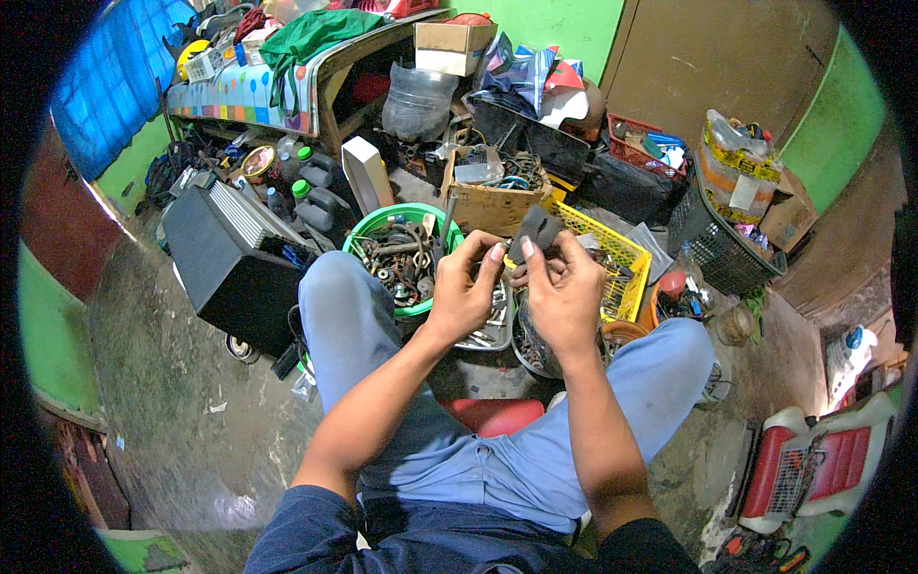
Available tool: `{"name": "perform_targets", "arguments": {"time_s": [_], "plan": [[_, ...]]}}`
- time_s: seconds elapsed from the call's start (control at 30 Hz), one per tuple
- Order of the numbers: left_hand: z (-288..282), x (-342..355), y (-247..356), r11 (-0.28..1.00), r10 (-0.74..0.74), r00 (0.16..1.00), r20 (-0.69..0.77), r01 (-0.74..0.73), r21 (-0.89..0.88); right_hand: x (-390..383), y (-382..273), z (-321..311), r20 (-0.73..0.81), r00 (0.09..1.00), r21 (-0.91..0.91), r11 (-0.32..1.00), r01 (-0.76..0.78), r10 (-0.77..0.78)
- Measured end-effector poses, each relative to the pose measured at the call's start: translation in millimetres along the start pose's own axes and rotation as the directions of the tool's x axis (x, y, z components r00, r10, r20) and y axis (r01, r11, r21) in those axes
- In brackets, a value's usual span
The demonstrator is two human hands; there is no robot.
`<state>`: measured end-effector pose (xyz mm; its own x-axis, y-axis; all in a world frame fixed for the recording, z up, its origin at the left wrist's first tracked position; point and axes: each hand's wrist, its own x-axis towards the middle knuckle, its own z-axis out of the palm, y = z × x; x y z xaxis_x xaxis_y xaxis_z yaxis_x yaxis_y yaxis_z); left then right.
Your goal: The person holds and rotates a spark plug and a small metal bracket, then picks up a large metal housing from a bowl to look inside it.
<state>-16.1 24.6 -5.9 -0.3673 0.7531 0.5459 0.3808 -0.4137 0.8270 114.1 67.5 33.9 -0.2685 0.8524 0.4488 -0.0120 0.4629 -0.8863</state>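
Inspector A: Record the setting, largest item first.

Inspector B: A grey, stained, hard floor spans the area. At the back stands a tabletop under a white cloth printed with coloured balloons. A black, box-shaped unit sits on the floor at left.

A: Containers?

B: A yellow, rectangular, perforated plastic crate stands beyond the right hand. A round, green plastic basin, filled with assorted small metal and dark parts, stands beyond the left knee.

A: Condition of each hand?

B: The right hand is clamped on a small, flat, dark grey piece, thumb against its near face. The left hand has thumb and forefinger drawn close at the piece's left edge; whether they grip it, I cannot tell.

A: Position of the piece?

B: Raised between both hands, in front of the crate.
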Motion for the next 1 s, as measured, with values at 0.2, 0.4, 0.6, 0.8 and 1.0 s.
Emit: {"name": "perform_targets", "arguments": {"time_s": [0.2, 0.4, 0.6, 0.8, 1.0], "plan": [[-3, -1, 4, 1.000, -0.017, 1.000, 0.012, 0.017, 0.012, 1, -6, 0, 0.002, 1.000, 0.062, 0.998, 0.000, 0.000], [-3, 0, 5, 0.999, -0.048, 0.999, 0.019, 0.048, -0.006, 0, 0, 2, 0.000, 1.000, 0.055, 0.998, 0.017, -0.017], [-4, 1, 6, 0.999, 0.028, 1.000, 0.014, -0.028, 0.032, -1, 6, 0, 0.000, 0.999, -0.011, 0.999, 0.045, -0.045], [-4, 2, 7, 0.999, 0.019, 1.000, 0.013, -0.019, 0.041, -2, 21, -5, 0.033, 0.995, -0.208, 0.973, 0.101, -0.096], [-7, 1, 6, 0.999, 0.015, 1.000, 0.008, -0.015, 0.041, -5, 4, 1, 0.044, 0.999, -0.017, 0.999, 0.030, -0.030]]}}
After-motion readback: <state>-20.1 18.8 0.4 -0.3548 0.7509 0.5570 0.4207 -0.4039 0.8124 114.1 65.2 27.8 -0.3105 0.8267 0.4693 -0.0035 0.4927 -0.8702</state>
